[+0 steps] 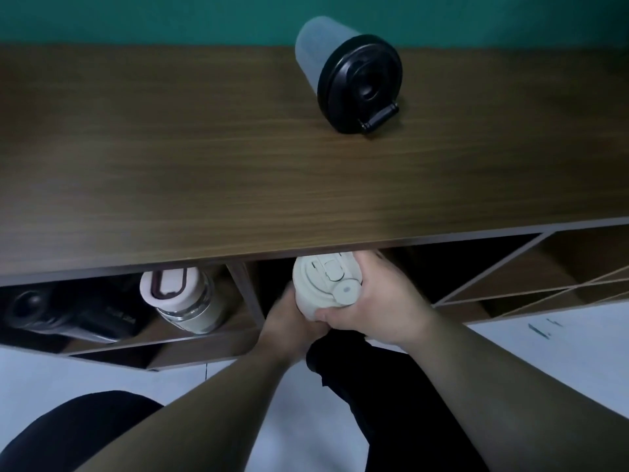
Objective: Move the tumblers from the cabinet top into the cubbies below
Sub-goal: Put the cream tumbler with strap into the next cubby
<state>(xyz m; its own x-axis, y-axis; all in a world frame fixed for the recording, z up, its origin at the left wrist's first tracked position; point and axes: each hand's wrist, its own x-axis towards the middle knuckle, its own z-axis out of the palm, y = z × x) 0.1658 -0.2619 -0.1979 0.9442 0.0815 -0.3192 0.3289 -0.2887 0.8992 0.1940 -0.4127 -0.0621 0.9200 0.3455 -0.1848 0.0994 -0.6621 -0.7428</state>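
A cream tumbler (320, 284) with a flip lid sits at the mouth of the middle cubby, just under the cabinet's front edge. My right hand (381, 301) wraps its right side and my left hand (286, 321) grips its lower left. On the wooden cabinet top (170, 148) stands a grey tumbler with a black lid (350, 76), far right of centre. In the left cubby stand a glass tumbler with a pale pink lid (183, 298) and a black tumbler (58, 315) beside it.
A vertical divider (248, 294) separates the left cubby from the middle one. More cubbies (531, 277) lie to the right. A green wall runs behind the cabinet. White floor and my dark-clothed knees are below.
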